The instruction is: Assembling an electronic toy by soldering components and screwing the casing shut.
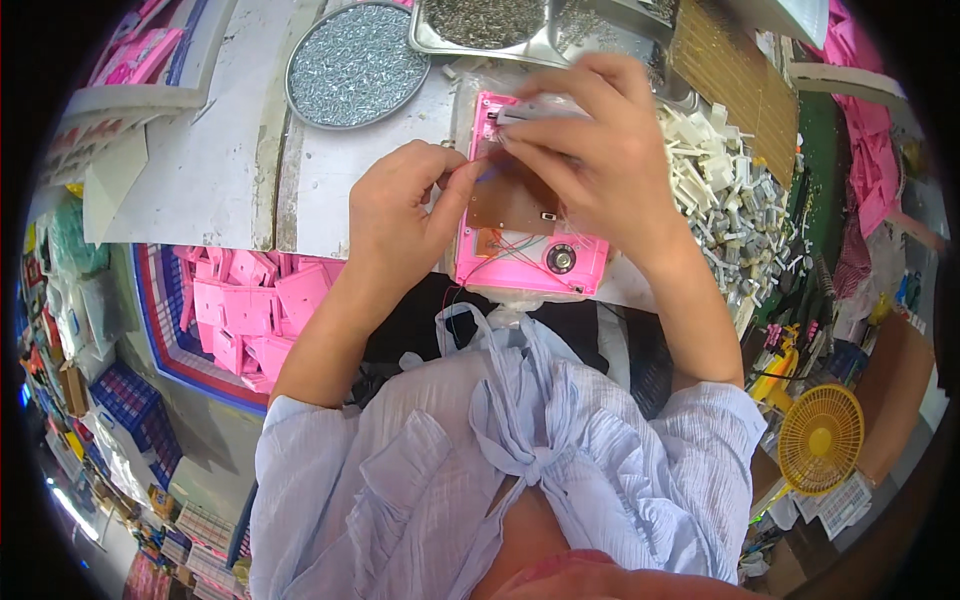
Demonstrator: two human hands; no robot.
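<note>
A pink plastic housing [485, 272] lies on the table in front of me. Inside it are a brown circuit board [510, 205], thin red and green wires, and a small round speaker [560, 259] in the near right corner. My left hand [405, 200] is closed at the housing's left edge, thumb and forefinger pinched together; whatever is between them is too small to make out. Over the far part of the housing, my right hand [610, 150] bends its fingers around a small pale grey piece [518, 116]. The right hand hides the housing's far right side.
A round tray of silver screws [358, 65] and a metal tray of small dark parts [480, 20] stand at the back. White and grey plastic pieces [715, 180] are heaped on the right. Pink housings fill a blue crate [160, 330] at lower left. A yellow fan [820, 440] stands at right.
</note>
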